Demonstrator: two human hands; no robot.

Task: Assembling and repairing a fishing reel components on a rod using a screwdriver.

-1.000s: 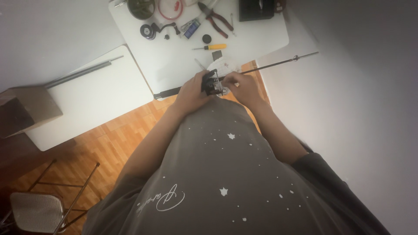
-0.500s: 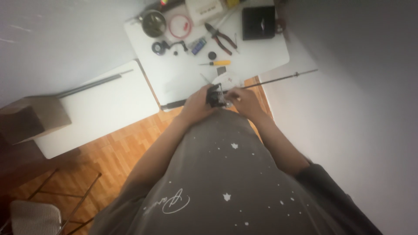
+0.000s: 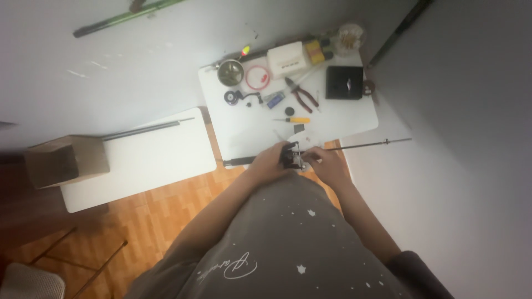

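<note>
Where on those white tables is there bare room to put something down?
The left white table is mostly bare, bordered by the cardboard box and a dark rod along its far edge. The work table is free near its left front; its far half is crowded with pliers, black case, red ring.

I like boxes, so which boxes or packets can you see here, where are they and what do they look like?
Cardboard box: left end of the lower white table, brown, blocky.
White box: far edge of the small white table, rectangular, cream-white.
Black case: far right of that table, flat, square, black.
Yellow packet: right of the white box, small, yellow.
</note>
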